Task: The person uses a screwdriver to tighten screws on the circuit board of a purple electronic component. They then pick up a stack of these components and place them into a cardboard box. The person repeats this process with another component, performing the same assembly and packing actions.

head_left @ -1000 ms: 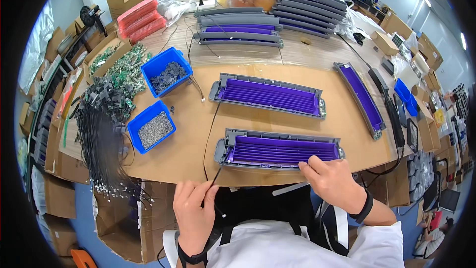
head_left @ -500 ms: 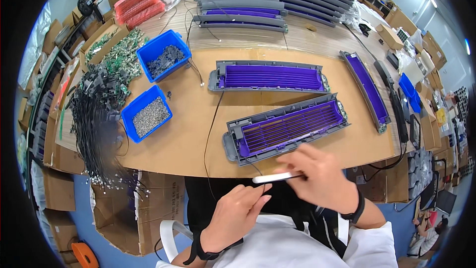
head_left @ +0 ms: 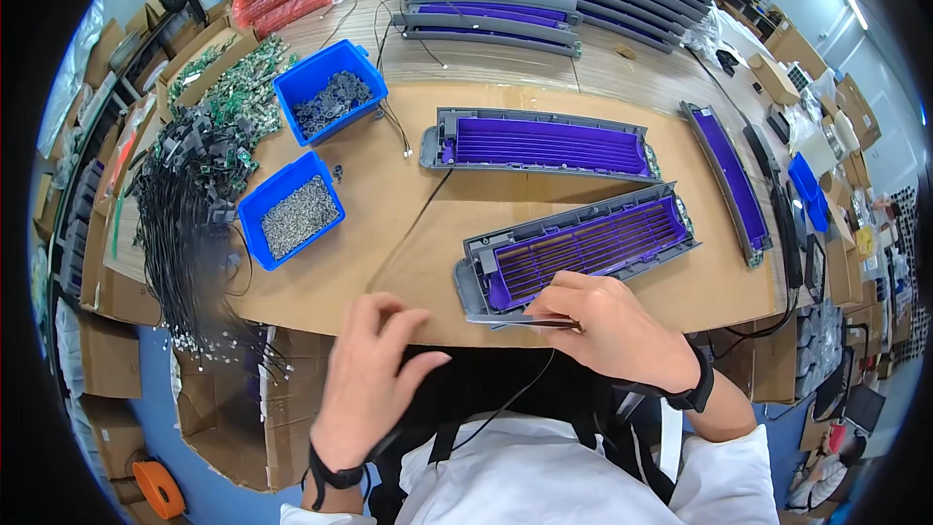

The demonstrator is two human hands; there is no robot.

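Note:
My right hand (head_left: 607,331) pinches a thin flat strip (head_left: 505,320), pale on one face, at the near edge of a grey housing with a purple slatted insert (head_left: 588,243). The fingers hide much of the strip. My left hand (head_left: 374,369) is off the table's near edge, thumb and fingers apart, holding nothing I can see. A blurred black cable (head_left: 413,219) runs from a second grey-and-purple housing (head_left: 544,146) down to the left fingertips; whether they touch it I cannot tell. Another thin black cable (head_left: 515,397) hangs over my lap below the right hand.
A blue bin of small grey parts (head_left: 330,102) and a blue bin of screws (head_left: 296,219) stand left, beside bundled black cables (head_left: 180,224) and green circuit boards (head_left: 238,87). A narrow purple housing (head_left: 729,180) lies right. Stacked grey housings (head_left: 486,15) fill the back.
My left hand has let go of the cable end and moved left, its fingers spreading. My right hand has moved up to the near housing, tilting the strip flat. The upper housing's cable has swung left.

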